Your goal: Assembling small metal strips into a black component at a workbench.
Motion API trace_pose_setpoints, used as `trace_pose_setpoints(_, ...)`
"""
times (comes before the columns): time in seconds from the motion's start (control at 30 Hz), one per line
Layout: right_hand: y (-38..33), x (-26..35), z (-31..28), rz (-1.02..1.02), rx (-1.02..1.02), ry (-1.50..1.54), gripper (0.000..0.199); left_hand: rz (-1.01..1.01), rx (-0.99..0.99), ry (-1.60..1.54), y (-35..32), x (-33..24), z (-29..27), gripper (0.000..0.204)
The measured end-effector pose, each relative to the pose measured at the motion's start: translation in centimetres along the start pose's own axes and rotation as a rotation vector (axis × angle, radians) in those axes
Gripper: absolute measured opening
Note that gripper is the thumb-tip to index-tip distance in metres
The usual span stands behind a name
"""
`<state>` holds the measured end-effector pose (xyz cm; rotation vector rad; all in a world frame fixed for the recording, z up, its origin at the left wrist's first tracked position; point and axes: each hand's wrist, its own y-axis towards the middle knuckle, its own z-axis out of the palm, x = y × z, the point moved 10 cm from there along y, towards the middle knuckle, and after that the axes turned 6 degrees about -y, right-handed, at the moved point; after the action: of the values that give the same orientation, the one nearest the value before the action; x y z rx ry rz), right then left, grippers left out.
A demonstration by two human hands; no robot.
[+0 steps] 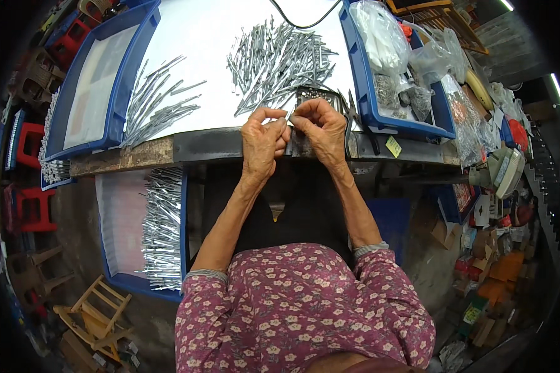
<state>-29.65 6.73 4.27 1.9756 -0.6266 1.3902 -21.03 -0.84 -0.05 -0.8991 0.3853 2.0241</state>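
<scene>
At the table's front edge my left hand (262, 138) and my right hand (323, 129) meet, thumbs and index fingers pinched close together. Whatever lies between the fingertips is too small and covered to make out. Just beyond my right hand is a small dark tray (309, 93) of tiny metal parts, partly hidden by the fingers. A big heap of thin silver metal rods (283, 59) spreads over the white tabletop past my hands. Pliers (353, 112) with dark handles lie right of my right hand.
A smaller group of rods (162, 102) lies at left beside a blue tray (117, 93). Another blue tray (367, 93), at right, holds plastic bags and small parts. Below the table, a blue crate (183, 236) holds many rods. A black cable (298, 25) crosses the far tabletop.
</scene>
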Motion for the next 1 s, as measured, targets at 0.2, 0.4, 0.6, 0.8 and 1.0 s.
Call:
trace_pose_setpoints(0.2, 0.1, 0.2, -0.5, -0.027, -0.007, 0.006, 0.012, -0.034, -0.013, -0.014, 0.0, -0.1, 0.4, 0.009)
trace_pose_setpoints(0.4, 0.9, 0.1, -0.9, 0.007, 0.080, 0.150, 0.020, -0.155, 0.063, -0.129, 0.3, 0.4, 0.8, 0.008)
trace_pose_setpoints(0.6, 1.5, -1.3, 0.1, 0.145, 0.195, 0.383, 0.031, -0.071, 0.072, -0.003, 0.1, -0.5, 1.5, 0.006)
trace_pose_setpoints(0.8, 1.6, -1.0, 0.1, 0.141, 0.085, 0.268, 0.035, 0.232, -0.086, 0.331, 0.3, -2.2, 1.4, 0.005)
trace_pose_setpoints(1.0, 1.1, 0.6, 1.1, 0.051, 0.020, 0.136, 0.033, 0.299, -0.114, 0.322, 0.3, -3.2, 1.0, 0.007)
